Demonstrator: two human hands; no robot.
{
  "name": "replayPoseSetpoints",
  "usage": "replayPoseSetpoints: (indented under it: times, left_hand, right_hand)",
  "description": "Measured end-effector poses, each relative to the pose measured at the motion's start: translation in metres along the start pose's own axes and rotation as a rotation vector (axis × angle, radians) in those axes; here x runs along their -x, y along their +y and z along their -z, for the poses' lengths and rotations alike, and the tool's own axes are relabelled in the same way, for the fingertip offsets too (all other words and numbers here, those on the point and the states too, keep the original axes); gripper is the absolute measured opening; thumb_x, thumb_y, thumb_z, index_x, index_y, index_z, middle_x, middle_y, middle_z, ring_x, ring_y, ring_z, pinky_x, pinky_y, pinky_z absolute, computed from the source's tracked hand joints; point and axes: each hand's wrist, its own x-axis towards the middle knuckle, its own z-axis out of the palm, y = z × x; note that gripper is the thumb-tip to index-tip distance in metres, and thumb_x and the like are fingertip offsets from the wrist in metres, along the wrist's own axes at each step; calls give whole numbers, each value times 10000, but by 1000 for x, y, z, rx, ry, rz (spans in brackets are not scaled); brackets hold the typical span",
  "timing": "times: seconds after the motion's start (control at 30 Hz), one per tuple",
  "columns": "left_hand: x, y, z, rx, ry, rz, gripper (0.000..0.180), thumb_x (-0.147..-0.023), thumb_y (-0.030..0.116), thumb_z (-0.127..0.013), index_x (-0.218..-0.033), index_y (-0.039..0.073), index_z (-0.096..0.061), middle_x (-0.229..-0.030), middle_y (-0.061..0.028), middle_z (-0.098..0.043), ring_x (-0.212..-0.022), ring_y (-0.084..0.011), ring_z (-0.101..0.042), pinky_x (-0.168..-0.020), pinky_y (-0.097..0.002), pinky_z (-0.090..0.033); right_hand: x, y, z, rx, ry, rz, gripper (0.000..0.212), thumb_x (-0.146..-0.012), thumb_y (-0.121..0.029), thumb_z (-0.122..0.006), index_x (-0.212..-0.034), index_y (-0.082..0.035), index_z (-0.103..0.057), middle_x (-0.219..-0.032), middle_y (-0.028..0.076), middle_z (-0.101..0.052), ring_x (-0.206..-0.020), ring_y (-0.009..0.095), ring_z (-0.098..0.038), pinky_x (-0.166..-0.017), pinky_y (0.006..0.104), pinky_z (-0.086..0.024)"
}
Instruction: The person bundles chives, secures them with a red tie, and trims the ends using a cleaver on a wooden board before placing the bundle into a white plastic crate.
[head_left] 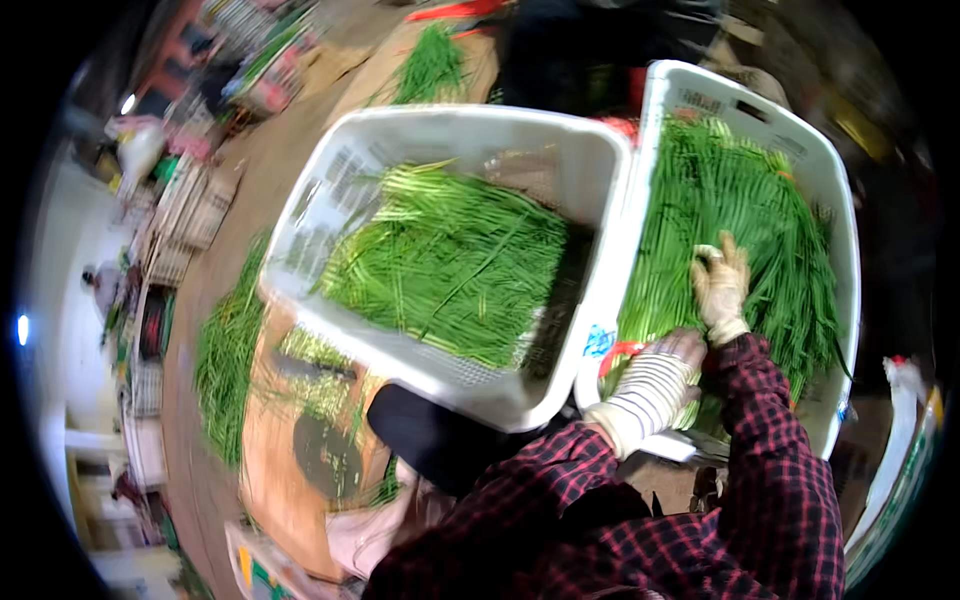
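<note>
Both of my hands are over the right-hand white crate [851, 250], which is packed with long green garlic chives [750, 190]. My right hand [722, 290], in a pale glove, rests on top of the chives with its fingers apart. Nearer to me, my left hand [655, 385], in a white glove with dark stripes, lies over the chives' pale ends by the crate's near left side. Its grey fingers look stretched out, though motion blurs them. A red band [622, 352] shows beside that hand. I see nothing clearly gripped in either hand.
A second white crate [375, 125], part filled with chives [450, 265], stands close on the left. Beyond it is a wooden board [285, 440] with cut scraps and a dark round patch. More chives [228, 350] lie on the floor, and a green bunch [432, 65] lies at the back.
</note>
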Motion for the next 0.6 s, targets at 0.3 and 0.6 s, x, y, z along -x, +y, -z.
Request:
replayPoseSetpoints:
  times: [0.3, 0.6]
  left_hand:
    - [102, 6, 121, -53, 316, 40, 554, -792, 238, -668, -1266, 8, -497, -1263, -171, -521, -1230, -352, -465, -1064, -439, -359]
    - [225, -84, 217, 981, 748, 384, 497, -959, 217, -578, -1367, -26, -431, -1352, -182, -518, -1286, -252, -478, -1087, -373, -394]
  right_hand:
    - [-6, 10, 3, 55, -7, 186, 272, -916, -233, -591, -1158, -111, -614, -1439, 210, -414, -1318, 417, -379, -1108, 455, -289]
    - [-58, -189, 94, -317, -254, 468, 378, -823, -48, -669, -1190, -6, -591, -1103, 224, -638, -1060, 316, -623, -898, 379, -491]
